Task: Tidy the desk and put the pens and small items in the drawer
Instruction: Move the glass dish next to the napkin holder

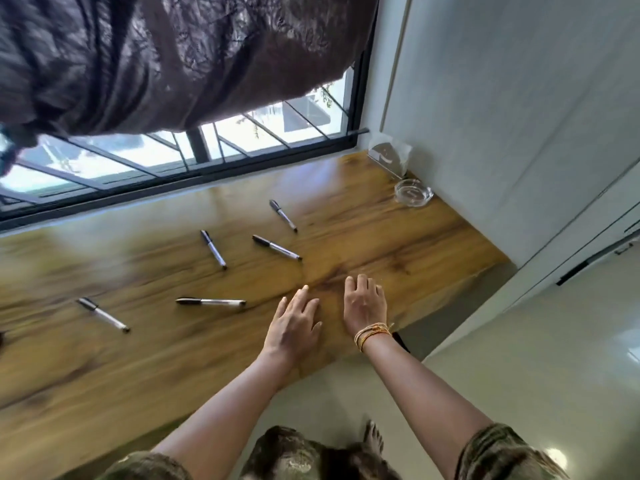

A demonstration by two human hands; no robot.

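Two bare forearms are reaching out from the bottom edge over the pale floor (519, 358), with patterned sleeves showing at the elbows. The left hand (294, 323) is lying palm down on the wooden bench (138, 358) near its front edge, fingers straight and slightly spread, holding nothing. The right hand (363, 304) is resting just beside it, also palm down, fingers loosely together and pointing away, gripping nothing; thread bracelets (372, 332) are circling its wrist. Five pens are lying scattered on the bench, none touched by either hand. The nearest pen (210, 302) is lying crosswise just left of the left hand. A second pen (103, 314) is sitting well apart, farther left. Beyond the hands, a third pen (276, 248) and a fourth pen (213, 249) are lying near each other, both angled. A fifth pen (283, 215) is resting farther back. At the bench's far right corner a glass ashtray (414, 194) is standing against the white wall, with a clear stand (389, 159) just behind it. A barred window (173, 157) is running along the back, a dark curtain (156, 57) hanging over it.
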